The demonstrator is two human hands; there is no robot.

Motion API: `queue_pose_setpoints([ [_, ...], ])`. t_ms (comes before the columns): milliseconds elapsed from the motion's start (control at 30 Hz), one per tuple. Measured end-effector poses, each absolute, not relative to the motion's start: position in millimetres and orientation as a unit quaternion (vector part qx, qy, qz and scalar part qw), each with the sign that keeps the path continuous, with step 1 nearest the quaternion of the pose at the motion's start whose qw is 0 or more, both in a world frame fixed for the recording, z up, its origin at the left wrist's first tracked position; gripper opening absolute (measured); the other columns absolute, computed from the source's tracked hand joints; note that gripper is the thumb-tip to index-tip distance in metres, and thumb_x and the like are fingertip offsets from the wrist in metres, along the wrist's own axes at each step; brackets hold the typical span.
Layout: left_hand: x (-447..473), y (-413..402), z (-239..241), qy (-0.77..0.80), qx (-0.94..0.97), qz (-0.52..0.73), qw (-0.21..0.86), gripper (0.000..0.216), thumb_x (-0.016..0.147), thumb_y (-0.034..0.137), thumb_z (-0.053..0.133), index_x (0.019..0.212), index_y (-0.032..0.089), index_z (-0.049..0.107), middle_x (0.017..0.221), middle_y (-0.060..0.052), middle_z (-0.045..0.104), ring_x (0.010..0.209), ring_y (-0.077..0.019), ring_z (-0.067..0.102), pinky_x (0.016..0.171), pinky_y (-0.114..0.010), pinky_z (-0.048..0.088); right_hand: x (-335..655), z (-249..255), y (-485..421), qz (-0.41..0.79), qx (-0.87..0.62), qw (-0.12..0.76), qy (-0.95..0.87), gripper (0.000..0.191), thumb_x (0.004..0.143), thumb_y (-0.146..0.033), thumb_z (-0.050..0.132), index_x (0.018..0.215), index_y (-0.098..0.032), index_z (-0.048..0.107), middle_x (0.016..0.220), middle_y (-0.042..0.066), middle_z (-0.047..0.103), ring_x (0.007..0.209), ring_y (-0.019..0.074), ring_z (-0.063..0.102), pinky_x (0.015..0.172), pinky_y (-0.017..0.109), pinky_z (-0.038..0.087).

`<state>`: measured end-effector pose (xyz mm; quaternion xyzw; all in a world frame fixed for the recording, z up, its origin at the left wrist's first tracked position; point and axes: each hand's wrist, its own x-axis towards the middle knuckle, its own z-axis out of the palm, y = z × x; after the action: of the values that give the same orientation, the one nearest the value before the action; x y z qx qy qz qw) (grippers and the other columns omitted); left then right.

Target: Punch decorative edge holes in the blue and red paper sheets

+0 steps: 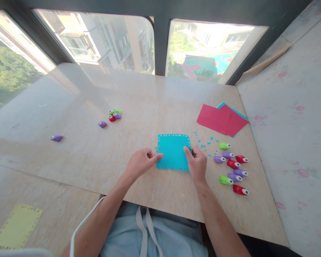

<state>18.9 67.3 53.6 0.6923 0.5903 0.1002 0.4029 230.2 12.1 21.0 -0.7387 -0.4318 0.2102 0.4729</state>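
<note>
A blue sheet of paper (173,151) has small punched holes along its top, bottom and right edges. My left hand (143,160) is closed on the sheet's left edge, thumb on top and fingers curled beneath. At the right edge, my right hand (196,160) pinches the paper with its thumb flat on the surface. A dark patch shows between the right thumb and fingers; I cannot make out what it is. Tiny blue paper cutouts (203,146) lie scattered just right of the sheet.
Several green, purple and red craft punches (233,164) stand at the right, with red and blue paper (222,119) behind them. More punches (115,116) sit left of centre, and a lone purple punch (56,138) lies farther left. A hole-edged yellow sheet (18,225) is at lower left.
</note>
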Motion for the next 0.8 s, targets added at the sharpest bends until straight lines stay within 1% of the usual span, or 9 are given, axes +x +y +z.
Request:
queue_pose_setpoints([
  [67, 20, 71, 53, 0.592, 0.696, 0.073, 0.401, 0.052, 0.077, 0.067, 0.057, 0.060, 0.019, 0.048, 0.057, 0.001, 0.050, 0.057, -0.0140, 0.047, 0.051, -0.025, 0.025, 230, 21, 12, 0.209, -0.738, 0.473, -0.434, 0.037, 0.083, -0.049, 0.055, 0.064, -0.018, 0.055, 0.058, -0.004, 0.035, 0.057, 0.0112, 0.032, 0.053, 0.024, 0.028],
  [133, 21, 75, 52, 0.588, 0.691, 0.072, 0.414, 0.052, 0.078, 0.067, 0.056, 0.060, 0.019, 0.047, 0.057, 0.001, 0.051, 0.057, -0.0137, 0.047, 0.051, -0.025, 0.025, 230, 21, 12, 0.212, -0.736, 0.474, -0.434, 0.037, 0.083, -0.050, 0.055, 0.063, -0.018, 0.053, 0.058, -0.004, 0.035, 0.058, 0.0112, 0.032, 0.053, 0.024, 0.028],
  [267, 19, 80, 50, 0.576, 0.681, 0.078, 0.445, 0.051, 0.076, 0.064, 0.058, 0.057, 0.019, 0.044, 0.055, 0.003, 0.046, 0.055, -0.0119, 0.043, 0.051, -0.025, 0.023, 231, 20, 11, 0.213, -0.735, 0.475, -0.435, 0.037, 0.084, -0.050, 0.055, 0.064, -0.018, 0.053, 0.059, -0.004, 0.036, 0.058, 0.0116, 0.034, 0.054, 0.024, 0.029],
  [433, 17, 87, 47, 0.570, 0.688, 0.064, 0.444, 0.053, 0.073, 0.064, 0.062, 0.055, 0.020, 0.040, 0.052, 0.004, 0.039, 0.053, -0.0108, 0.038, 0.050, -0.025, 0.021, 231, 18, 12, 0.214, -0.737, 0.471, -0.436, 0.037, 0.083, -0.050, 0.055, 0.066, -0.017, 0.058, 0.059, -0.004, 0.039, 0.058, 0.0117, 0.034, 0.055, 0.024, 0.030],
  [533, 18, 90, 45, 0.567, 0.696, 0.042, 0.438, 0.052, 0.073, 0.062, 0.063, 0.054, 0.020, 0.038, 0.052, 0.004, 0.037, 0.052, -0.0109, 0.037, 0.050, -0.026, 0.020, 231, 18, 12, 0.213, -0.740, 0.470, -0.431, 0.038, 0.083, -0.051, 0.055, 0.068, -0.017, 0.061, 0.057, -0.004, 0.041, 0.057, 0.0121, 0.035, 0.054, 0.024, 0.030],
  [667, 23, 88, 51, 0.558, 0.716, -0.001, 0.419, 0.045, 0.081, 0.055, 0.057, 0.057, 0.020, 0.043, 0.054, 0.002, 0.042, 0.054, -0.0126, 0.041, 0.052, -0.026, 0.022, 231, 17, 12, 0.217, -0.742, 0.469, -0.427, 0.039, 0.082, -0.053, 0.055, 0.072, -0.016, 0.066, 0.057, -0.003, 0.043, 0.057, 0.0130, 0.038, 0.055, 0.025, 0.032],
  [800, 34, 84, 63, 0.566, 0.734, -0.070, 0.368, 0.035, 0.088, 0.046, 0.050, 0.065, 0.019, 0.053, 0.062, -0.002, 0.054, 0.060, -0.0163, 0.050, 0.054, -0.027, 0.027, 231, 16, 12, 0.217, -0.743, 0.470, -0.424, 0.040, 0.082, -0.054, 0.055, 0.075, -0.016, 0.068, 0.058, -0.003, 0.047, 0.059, 0.0138, 0.041, 0.056, 0.025, 0.034],
])
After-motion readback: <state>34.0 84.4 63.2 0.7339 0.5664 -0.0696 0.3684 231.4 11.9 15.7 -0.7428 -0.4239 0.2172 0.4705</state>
